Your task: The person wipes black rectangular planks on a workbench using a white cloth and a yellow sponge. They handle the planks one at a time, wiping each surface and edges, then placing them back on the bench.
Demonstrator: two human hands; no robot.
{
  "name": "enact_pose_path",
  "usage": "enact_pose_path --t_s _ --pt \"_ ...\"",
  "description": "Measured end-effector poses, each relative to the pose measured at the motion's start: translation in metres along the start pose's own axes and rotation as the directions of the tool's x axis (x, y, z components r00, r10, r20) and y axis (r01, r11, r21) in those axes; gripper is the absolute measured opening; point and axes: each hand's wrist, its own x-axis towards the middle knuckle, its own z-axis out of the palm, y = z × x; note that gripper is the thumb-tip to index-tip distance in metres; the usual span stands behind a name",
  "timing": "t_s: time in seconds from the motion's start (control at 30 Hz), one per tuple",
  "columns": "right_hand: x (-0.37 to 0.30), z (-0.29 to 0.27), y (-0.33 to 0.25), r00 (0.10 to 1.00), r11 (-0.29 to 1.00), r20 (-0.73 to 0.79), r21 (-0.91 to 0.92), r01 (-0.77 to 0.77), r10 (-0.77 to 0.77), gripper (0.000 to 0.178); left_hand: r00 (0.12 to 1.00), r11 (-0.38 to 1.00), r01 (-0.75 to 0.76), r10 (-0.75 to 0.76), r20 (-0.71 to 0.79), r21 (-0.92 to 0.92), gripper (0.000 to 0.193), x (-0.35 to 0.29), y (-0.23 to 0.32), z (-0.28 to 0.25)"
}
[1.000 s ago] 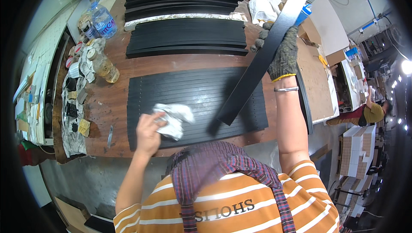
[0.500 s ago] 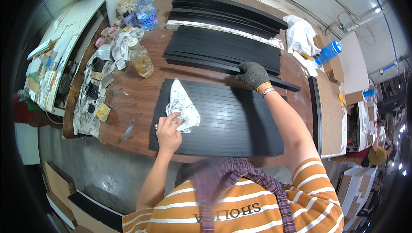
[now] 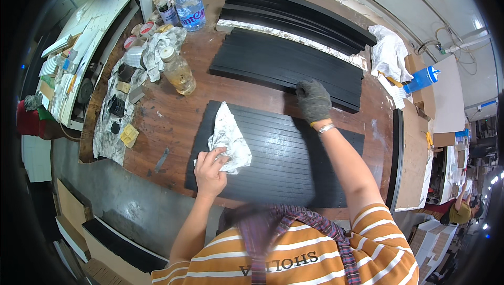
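My left hand (image 3: 211, 175), bare, has its fingers closed on the lower corner of a white, dark-smudged wiping rag (image 3: 230, 140), whose peak points away from me. Under that grip lies a flat row of black strips (image 3: 283, 154), set edge to edge on the brown wood-grain table (image 3: 257, 92).

My right hand (image 3: 314, 100), in a dark grey knit glove, is at the near edge of a stack of black strips (image 3: 283, 59), ahead and to the right of the rag. The fingers curl down over that edge; I cannot tell whether they are clamped on a strip. Beyond this stack sits a second black pile (image 3: 294, 9).

Left of and beyond my left hand stands a clear bottle of yellowish liquid (image 3: 181, 77); nearer that hand, also to its left, is a yellow sponge (image 3: 129, 135). A blue bottle (image 3: 420, 79) lies well to the right of my glove.
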Motion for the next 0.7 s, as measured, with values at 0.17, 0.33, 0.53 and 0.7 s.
enact_pose_path --t_s 0.17,0.33,0.53,0.7 --pt "-0.042 -0.031 0.048 0.78 0.963 0.619 0.145 -0.226 0.09 0.033 1.0 1.0 -0.018 0.018 -0.004 -0.005 0.033 0.001 0.0 0.0" --pt "-0.065 -0.011 0.077 0.868 0.962 0.494 0.208 -0.177 0.053 0.047 0.999 0.999 -0.034 0.035 -0.017 0.015 0.032 -0.002 -0.001 0.004" --pt "-0.053 -0.021 0.062 0.842 0.973 0.521 0.084 -0.215 0.142 0.052 0.881 0.653 0.404 -0.466 0.08 -0.641 0.045 0.011 -0.002 0.0" --pt "-0.055 -0.069 0.051 0.928 0.984 0.332 -0.006 -0.18 0.172 0.046 0.776 0.383 0.447 -0.616 0.137 -0.809 0.045 0.043 -0.001 -0.021"
